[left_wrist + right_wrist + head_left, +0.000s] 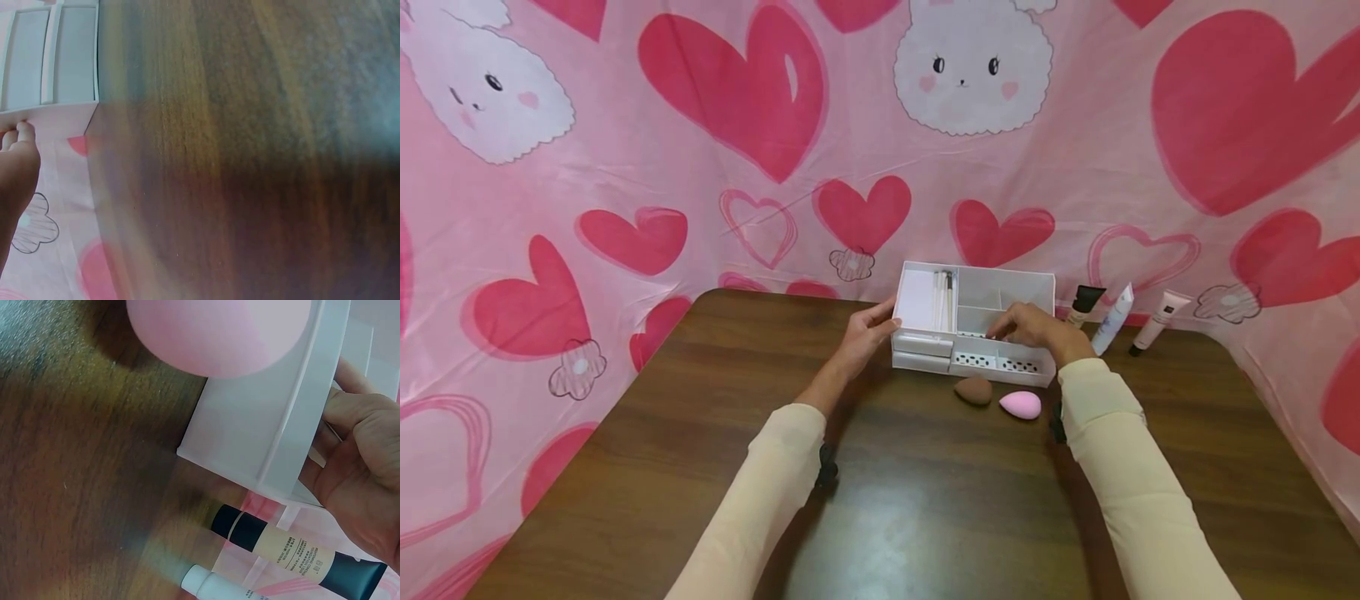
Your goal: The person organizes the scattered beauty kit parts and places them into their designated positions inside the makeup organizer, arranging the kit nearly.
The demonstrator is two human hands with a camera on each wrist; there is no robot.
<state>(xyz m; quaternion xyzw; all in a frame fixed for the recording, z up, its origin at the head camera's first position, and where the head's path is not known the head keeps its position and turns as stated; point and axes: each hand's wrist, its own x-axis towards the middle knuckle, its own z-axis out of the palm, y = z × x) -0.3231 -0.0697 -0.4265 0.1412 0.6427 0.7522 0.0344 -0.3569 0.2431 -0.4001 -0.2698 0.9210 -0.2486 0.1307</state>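
Note:
A white cosmetic organizer [925, 308] stands near the back of the table. Several slim makeup brushes [950, 302] stand in one section beside a flat white lid area. My left hand [863, 337] rests against its left side wall, with fingertips touching the edge. My right hand [1036, 325] reaches down into a right-hand compartment from above. In the right wrist view its curled fingers [328, 434] go behind the front wall, and whatever they may hold is hidden. In front of the organizer lie a brown makeup sponge [973, 391] and a pink makeup sponge [1021, 405].
Right of the organizer stand a black-ended beige tube [1081, 308], a white-blue tube [1112, 321] and a pink tube [1159, 323]. Small front drawers [922, 353] are on the organizer's left. A pink heart-patterned cloth [865, 108] hangs behind the brown wooden table [910, 500].

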